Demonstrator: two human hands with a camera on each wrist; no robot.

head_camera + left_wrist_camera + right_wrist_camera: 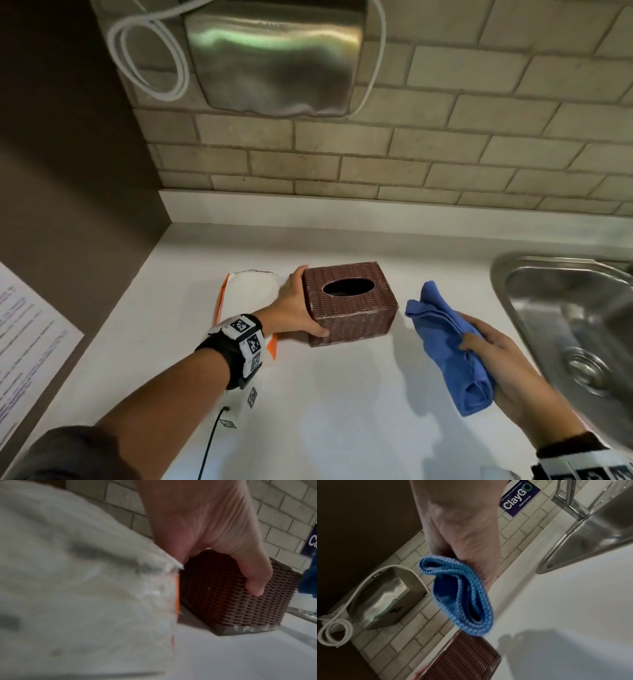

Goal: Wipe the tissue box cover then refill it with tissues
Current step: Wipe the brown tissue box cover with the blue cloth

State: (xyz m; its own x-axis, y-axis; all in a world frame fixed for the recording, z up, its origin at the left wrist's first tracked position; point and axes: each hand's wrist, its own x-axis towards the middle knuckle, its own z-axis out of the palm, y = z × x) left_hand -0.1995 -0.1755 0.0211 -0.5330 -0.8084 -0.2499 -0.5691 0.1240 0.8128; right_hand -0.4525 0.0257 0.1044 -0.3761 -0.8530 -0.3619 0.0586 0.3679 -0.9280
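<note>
Cover: tissue box cover (351, 303) sits on the white surface (342, 411).
Left: your left hand (298, 308) grips its 9 o'clock end.
Right: your right hand (507, 363) clutches a blue cloth (448, 346) at 3 o'clock.

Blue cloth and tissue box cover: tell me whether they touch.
Apart. The head view shows bare white counter between the cloth, held in the right hand, and the cover, which the left hand grips.
</note>
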